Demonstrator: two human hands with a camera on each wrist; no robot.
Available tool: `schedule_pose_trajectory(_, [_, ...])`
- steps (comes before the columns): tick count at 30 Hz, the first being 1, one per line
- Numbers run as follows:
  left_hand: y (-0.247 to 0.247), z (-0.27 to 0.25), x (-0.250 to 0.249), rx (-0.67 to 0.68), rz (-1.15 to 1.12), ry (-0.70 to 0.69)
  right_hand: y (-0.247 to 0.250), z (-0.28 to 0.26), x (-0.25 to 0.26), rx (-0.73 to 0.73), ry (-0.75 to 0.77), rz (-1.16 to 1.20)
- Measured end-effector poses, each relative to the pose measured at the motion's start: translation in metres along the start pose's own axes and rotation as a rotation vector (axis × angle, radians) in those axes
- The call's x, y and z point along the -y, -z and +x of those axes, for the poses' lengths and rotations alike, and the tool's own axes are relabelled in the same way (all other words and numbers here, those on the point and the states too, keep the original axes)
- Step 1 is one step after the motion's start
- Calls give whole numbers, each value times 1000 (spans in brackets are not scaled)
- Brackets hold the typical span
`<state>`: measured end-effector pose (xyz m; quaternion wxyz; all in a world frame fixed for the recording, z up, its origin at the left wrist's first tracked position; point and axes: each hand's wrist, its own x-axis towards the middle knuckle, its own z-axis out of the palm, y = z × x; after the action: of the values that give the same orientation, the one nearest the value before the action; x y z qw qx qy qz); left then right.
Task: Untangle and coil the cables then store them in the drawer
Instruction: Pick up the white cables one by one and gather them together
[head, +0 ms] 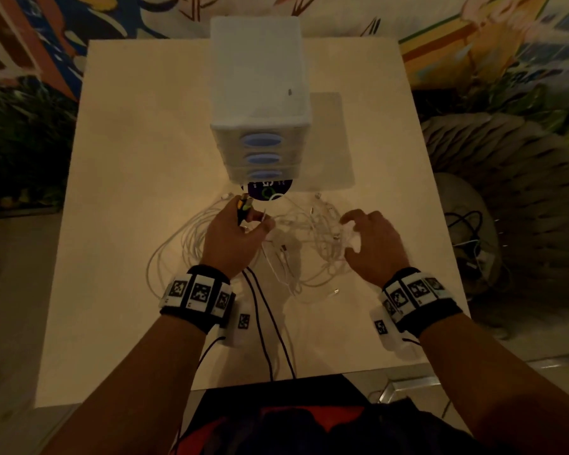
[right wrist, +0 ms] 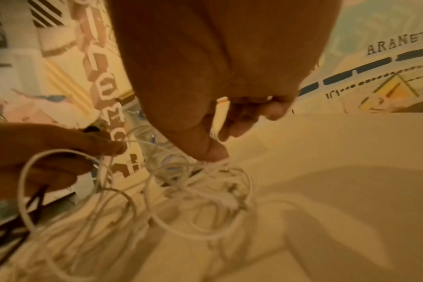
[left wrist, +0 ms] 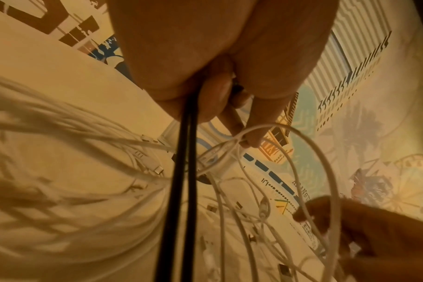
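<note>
1. a person's left hand grips a doubled black cable and pinches a white strand; the right hand pinches into the tangle of white cables spread on the table, just in front of the drawer unit.
2. risk, as judged: pulling both hands apart could tighten the knots rather than free them, because many loops cross between the two grips.
3. risk: the black cable hangs over the near table edge, and its weight could drag loose strands off.
4. all three drawers appear closed; their contents cannot be seen, and no cable is stored yet.
</note>
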<state>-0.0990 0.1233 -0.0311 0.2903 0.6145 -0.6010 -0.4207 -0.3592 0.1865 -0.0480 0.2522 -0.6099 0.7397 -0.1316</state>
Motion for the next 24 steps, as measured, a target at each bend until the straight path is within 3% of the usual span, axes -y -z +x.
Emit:
schedule_pose_trajectory(2, [-2, -1, 0, -1, -8, 1, -2, 2, 10, -15, 164, -44])
schedule_pose_trajectory(4, [-4, -1, -1, -3, -28, 2, 0, 6, 24, 59, 241, 15])
schedule_pose_trajectory(11, [1, -3, -9, -22, -32, 2, 6, 6, 35, 162, 273, -3])
schedule_pose_trajectory(15, [7, -6, -20, -125, 10, 79, 13, 3, 41, 90, 265, 166])
schedule_pose_trajectory(18, [6, -11, -32, -142, 122, -88, 15, 2, 49, 35, 340, 185])
schedule_pose_trajectory(21, [-2, -15, -43, 59, 286, -337, 15, 2, 56, 56, 450, 160])
schedule_pose_trajectory(24, [-4, -9, -46, 180, 462, -408, 16, 0, 57, 133, 415, 247])
